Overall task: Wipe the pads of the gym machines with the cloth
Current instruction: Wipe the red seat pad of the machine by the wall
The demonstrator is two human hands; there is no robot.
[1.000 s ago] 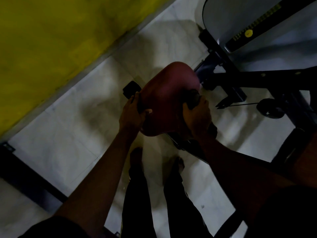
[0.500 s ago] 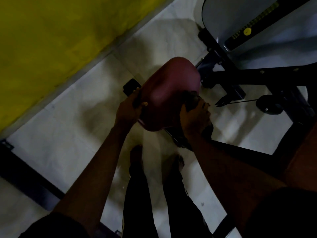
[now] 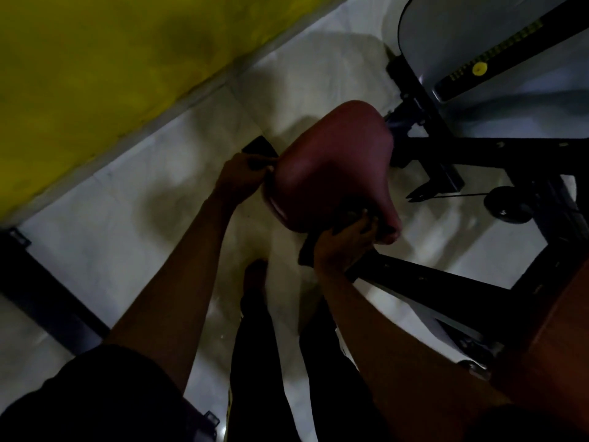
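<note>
- Head view, dim light; yellow wall point(image 3: 95, 68) fills the upper left, pale tiled floor point(image 3: 127, 224) runs below it.
- Dark bar point(image 3: 47, 298) lies on the floor at far left, well apart from the machine.
- My left hand point(image 3: 243, 178) is on the left edge of the maroon seat pad point(image 3: 331, 167), fingers curled onto the rim, thumb side against the pad. Clamped on the pad edge.
- Small black block point(image 3: 258, 147) sits just behind my left hand, touching or nearly touching the pad; can't tell what it is.
- Seat pad is centre frame, tilted, wide end up and away, narrow end down toward my right hand.
- My legs point(image 3: 255, 346) in dark trousers stand below the pad, feet on the tiles.
- My right hand point(image 3: 342, 247) is at the pad's lower narrow end, fingers closed around something dark bunched against the pad, likely the cloth point(image 3: 349, 218); too dark to be sure.
- Black machine frame point(image 3: 478, 151) runs right of the pad, one bar going under my right hand.
- Small black wheel point(image 3: 506, 204) with a thin cable is right of the pad, apart from it.
- Grey panel point(image 3: 462, 33) with yellow-marked black strip point(image 3: 497, 49) at top right.
- Brown-orange surface point(image 3: 557, 339) at the right edge, unclear what.
</note>
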